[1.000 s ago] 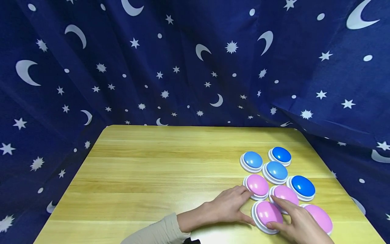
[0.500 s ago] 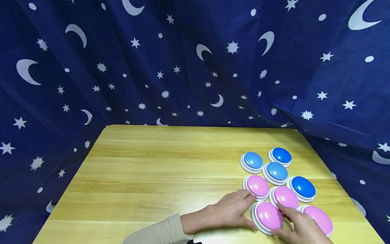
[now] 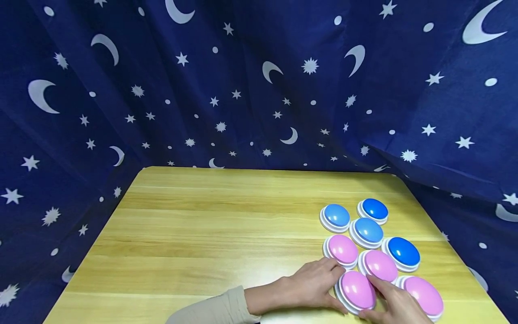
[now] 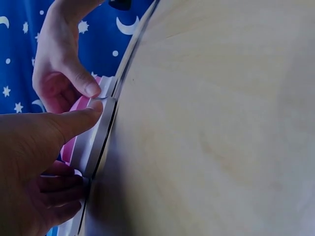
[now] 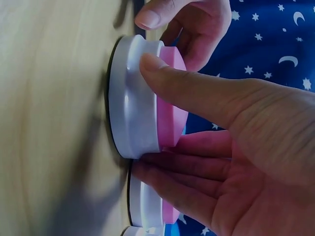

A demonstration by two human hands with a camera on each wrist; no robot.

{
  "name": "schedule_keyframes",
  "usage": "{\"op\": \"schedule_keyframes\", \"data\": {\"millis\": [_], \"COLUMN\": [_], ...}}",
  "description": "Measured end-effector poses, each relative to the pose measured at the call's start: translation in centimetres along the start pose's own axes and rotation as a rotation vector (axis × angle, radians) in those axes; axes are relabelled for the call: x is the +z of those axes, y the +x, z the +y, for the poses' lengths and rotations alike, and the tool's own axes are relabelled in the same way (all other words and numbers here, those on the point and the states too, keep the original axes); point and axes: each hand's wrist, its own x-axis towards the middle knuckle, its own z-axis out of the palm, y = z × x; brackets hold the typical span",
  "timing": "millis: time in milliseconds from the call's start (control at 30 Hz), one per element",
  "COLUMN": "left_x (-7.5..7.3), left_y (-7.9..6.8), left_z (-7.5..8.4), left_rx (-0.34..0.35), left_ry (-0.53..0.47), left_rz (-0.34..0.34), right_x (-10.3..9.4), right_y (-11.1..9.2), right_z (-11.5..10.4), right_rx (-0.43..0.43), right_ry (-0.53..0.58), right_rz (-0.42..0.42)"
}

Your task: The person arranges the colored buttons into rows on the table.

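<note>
At the table's near right, a pink push button (image 3: 358,289) with a white round base lies between both hands. My left hand (image 3: 313,285) holds its left side, the thumb at the near edge and the fingers at the far edge. From the right, my right hand (image 3: 398,302) grips the same button, its thumb low on the near rim. In the right wrist view the right thumb presses the white base (image 5: 130,103) and the fingers reach behind it. Another pink button (image 3: 343,249) and a third one (image 3: 380,265) sit just beyond the fingers.
A further pink button (image 3: 423,295) lies right of the right hand. Several blue buttons (image 3: 368,230) stand behind the pink ones on the wooden table (image 3: 202,243). A dark blue curtain (image 3: 243,81) with moons and stars hangs around the table.
My right hand's fingers have come down from over the pink buttons to the near button's right side. The left hand has slid slightly right, closer around that button. The buttons keep their arrangement.
</note>
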Motion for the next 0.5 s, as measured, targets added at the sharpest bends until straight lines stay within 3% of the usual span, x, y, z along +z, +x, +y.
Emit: {"op": "schedule_keyframes", "data": {"millis": [500], "left_x": [0.58], "left_y": [0.14], "left_z": [0.33], "left_rx": [-0.007], "left_ry": [0.005], "left_rz": [0.041], "right_x": [0.13], "right_y": [-0.04], "right_z": [-0.04], "right_rx": [-0.013], "right_ry": [-0.026], "right_rz": [0.021]}}
